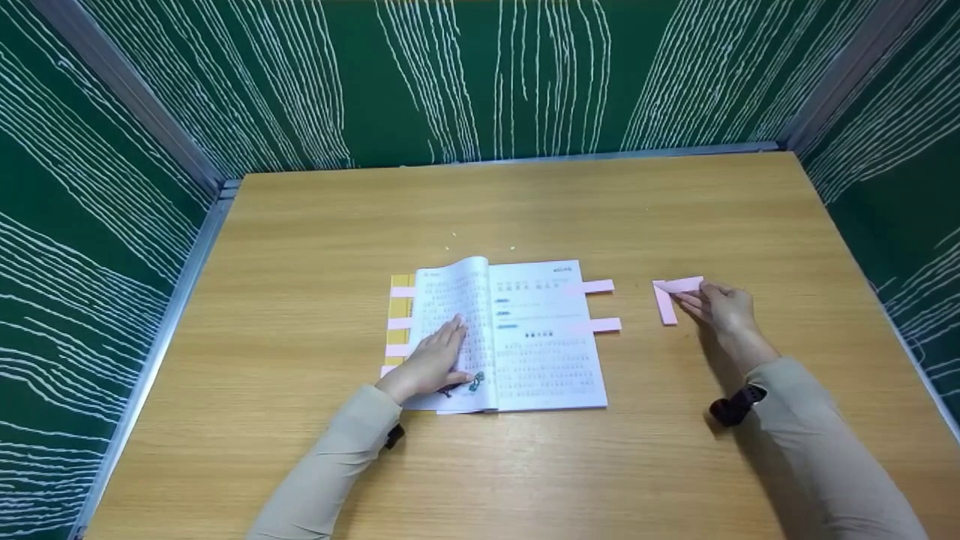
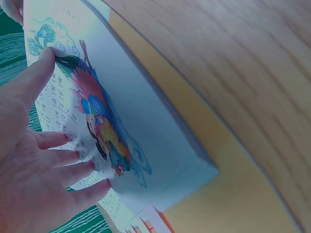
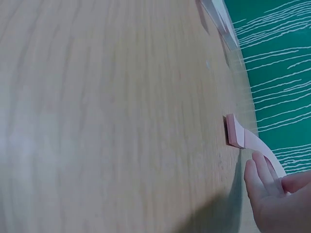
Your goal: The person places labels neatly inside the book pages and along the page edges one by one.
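Note:
An open book (image 1: 547, 367) lies on the wooden table, its left page bulging up near the fold. My left hand (image 1: 431, 364) rests on that page with fingers extended; the left wrist view shows its thumb (image 2: 34, 73) on the paper near a colourful printed picture (image 2: 99, 116). To the right of the book, my right hand (image 1: 726, 311) pinches one end of a pink sticky strip (image 1: 684, 285). The strip's other end meets the top of a small pink sticky-note pad (image 1: 664, 306). In the right wrist view the strip curves up from the pad (image 3: 234, 133).
Two pink tabs (image 1: 606, 325) stick out from the book's right edge, and several more (image 1: 399, 324) show along its yellow left side. Tiny white scraps (image 1: 512, 248) lie behind the book. Green panels with white lines (image 1: 555, 75) surround the table (image 1: 300, 247).

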The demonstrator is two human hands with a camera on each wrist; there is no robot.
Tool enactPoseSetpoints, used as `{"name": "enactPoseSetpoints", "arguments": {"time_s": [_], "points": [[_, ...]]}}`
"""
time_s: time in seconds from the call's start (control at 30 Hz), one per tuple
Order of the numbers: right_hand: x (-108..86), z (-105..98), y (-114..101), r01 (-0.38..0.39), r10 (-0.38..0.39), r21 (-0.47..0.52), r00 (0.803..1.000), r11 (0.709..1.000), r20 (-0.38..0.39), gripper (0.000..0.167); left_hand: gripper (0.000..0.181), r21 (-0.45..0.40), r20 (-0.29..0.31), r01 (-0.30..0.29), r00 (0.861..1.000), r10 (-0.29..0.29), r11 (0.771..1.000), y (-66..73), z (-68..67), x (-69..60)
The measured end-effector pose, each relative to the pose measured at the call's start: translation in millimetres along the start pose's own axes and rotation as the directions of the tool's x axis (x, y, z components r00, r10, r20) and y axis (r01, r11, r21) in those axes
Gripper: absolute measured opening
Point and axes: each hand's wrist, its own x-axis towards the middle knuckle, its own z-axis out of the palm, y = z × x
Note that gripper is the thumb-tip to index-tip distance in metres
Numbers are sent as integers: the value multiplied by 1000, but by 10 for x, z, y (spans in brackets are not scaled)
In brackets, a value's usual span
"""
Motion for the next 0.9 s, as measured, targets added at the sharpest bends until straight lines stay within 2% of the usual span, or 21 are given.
{"name": "enactPoseSetpoints", "arguments": {"time_s": [0.1,0.3,0.4,0.6,0.9], "points": [[-6,2,-9,-37,37,59,999,998,-3,54,79,-6,5,5,1000,-5,1000,3,-1,-2],[-14,19,-7,-61,60,188,998,980,8,57,80,-36,26,21,999,-20,999,6,-6,-1],[-18,24,-4,-69,70,220,998,973,3,59,81,-32,22,17,1000,-17,999,3,-4,-1],[-27,20,-6,-71,83,232,996,970,-45,58,80,-18,19,6,1000,-5,1000,-5,1,1],[-35,36,-19,-58,88,252,990,966,-109,55,81,-12,32,21,999,-21,1000,0,-12,6]]}}
